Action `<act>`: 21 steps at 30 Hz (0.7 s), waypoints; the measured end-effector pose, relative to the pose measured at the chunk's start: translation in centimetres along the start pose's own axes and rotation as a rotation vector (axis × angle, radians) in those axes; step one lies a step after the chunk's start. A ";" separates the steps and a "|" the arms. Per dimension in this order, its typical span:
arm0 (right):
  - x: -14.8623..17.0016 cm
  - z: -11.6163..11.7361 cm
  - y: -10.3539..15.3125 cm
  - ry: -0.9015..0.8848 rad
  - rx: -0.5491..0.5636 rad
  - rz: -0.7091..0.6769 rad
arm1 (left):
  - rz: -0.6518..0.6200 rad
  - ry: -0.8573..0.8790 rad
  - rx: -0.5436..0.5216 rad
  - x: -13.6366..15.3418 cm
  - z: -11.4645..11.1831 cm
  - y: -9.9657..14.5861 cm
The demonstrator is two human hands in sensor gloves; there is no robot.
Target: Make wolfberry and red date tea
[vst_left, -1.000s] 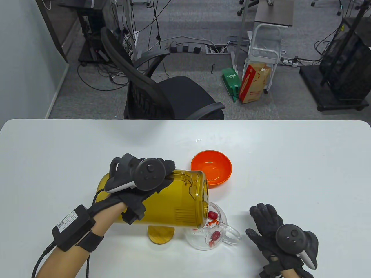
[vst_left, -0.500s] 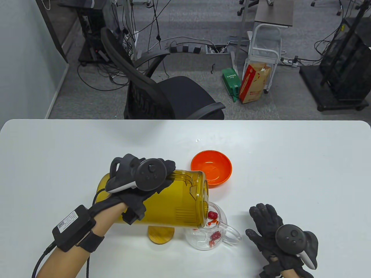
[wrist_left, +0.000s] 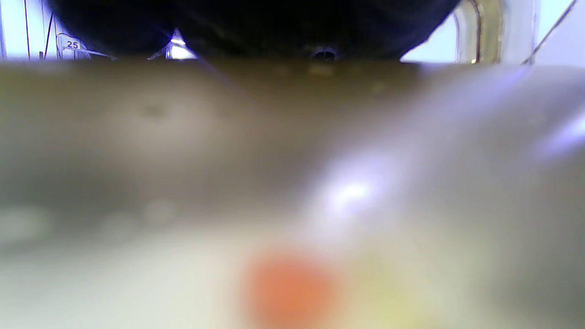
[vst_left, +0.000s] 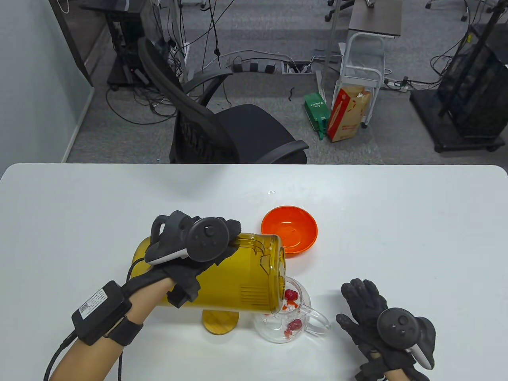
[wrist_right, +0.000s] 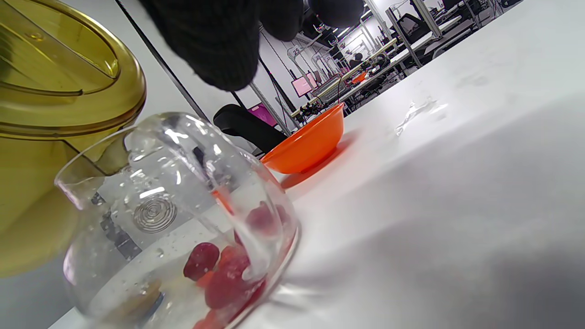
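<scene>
Table view: the left hand [vst_left: 186, 254] grips the yellow pitcher [vst_left: 238, 274], tipped on its side with its mouth over the glass teapot [vst_left: 291, 317], which holds red dates [vst_left: 293, 295] in water; a wooden lid [vst_left: 220, 322] lies just beside the teapot, an orange bowl [vst_left: 289, 229] stands behind it, and the right hand [vst_left: 377, 317] rests flat and open-fingered on the white table [vst_left: 397, 222] beside the teapot handle. Left wrist view: the frame is filled by the blurred pitcher [wrist_left: 183, 137] wall under the dark glove, so the fingers' hold cannot be judged here. Right wrist view: gloved fingers [wrist_right: 215, 41] hang free above the teapot [wrist_right: 173, 219], touching nothing, with dates [wrist_right: 228, 274] and water inside, the pitcher's rim [wrist_right: 68, 82] over the teapot's mouth, and the bowl [wrist_right: 311, 141] behind.
</scene>
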State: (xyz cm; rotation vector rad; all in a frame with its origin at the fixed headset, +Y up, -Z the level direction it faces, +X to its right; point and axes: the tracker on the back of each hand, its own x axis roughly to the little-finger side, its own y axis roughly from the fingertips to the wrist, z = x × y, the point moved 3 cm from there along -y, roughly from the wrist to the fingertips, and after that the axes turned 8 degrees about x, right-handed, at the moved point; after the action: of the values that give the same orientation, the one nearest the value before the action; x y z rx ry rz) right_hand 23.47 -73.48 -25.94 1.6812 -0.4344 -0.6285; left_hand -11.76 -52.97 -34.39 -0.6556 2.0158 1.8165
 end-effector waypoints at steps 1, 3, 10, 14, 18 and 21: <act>0.0 0.0 0.0 0.000 0.000 0.000 | 0.000 -0.001 0.000 0.0 0.0 0.0; 0.0 0.0 0.0 0.000 0.001 0.000 | 0.000 -0.002 0.000 0.0 0.0 0.0; 0.0 0.0 0.0 0.000 0.001 -0.001 | 0.001 -0.004 0.003 0.0 0.0 0.0; 0.0 0.0 0.0 0.004 0.001 -0.003 | 0.002 -0.007 0.003 -0.1 0.0 0.0; 0.0 0.0 0.0 0.004 0.000 -0.003 | 0.001 -0.009 0.003 -0.1 0.0 0.0; -0.1 0.0 0.0 0.004 0.000 -0.004 | 0.001 -0.010 0.003 -0.1 0.1 0.1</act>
State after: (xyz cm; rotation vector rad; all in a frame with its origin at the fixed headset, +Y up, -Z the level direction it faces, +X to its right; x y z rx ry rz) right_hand 23.43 -73.44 -25.89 1.6838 -0.4277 -0.6279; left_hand -11.71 -52.89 -34.30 -0.6433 2.0126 1.8137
